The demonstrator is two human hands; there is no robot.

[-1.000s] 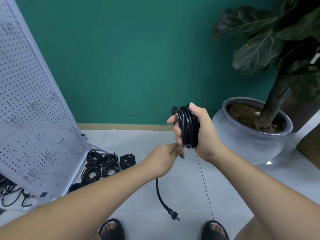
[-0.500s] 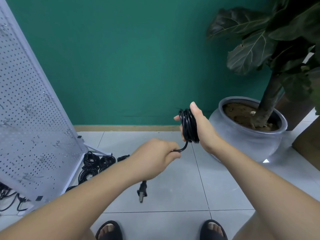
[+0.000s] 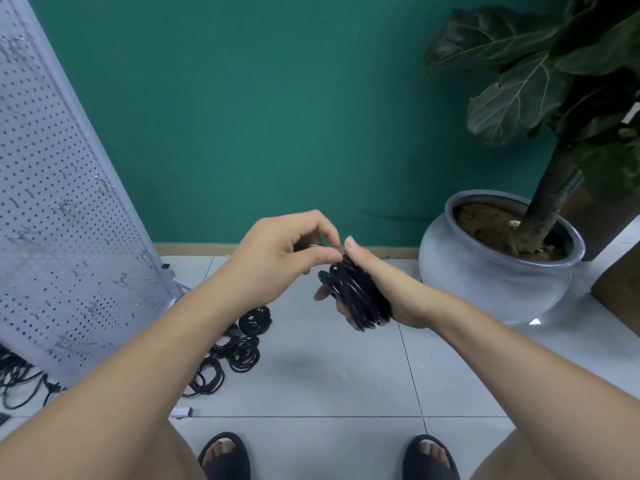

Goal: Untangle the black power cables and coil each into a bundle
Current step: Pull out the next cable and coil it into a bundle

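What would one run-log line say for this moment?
step: coiling | right hand: holds cable coil | left hand: pinches coil's loose end | floor: coiled bundles

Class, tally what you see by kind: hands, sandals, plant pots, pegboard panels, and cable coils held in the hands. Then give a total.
hands: 2, the left hand and the right hand
sandals: 2
plant pot: 1
pegboard panel: 1
cable coil held: 1
Total: 7
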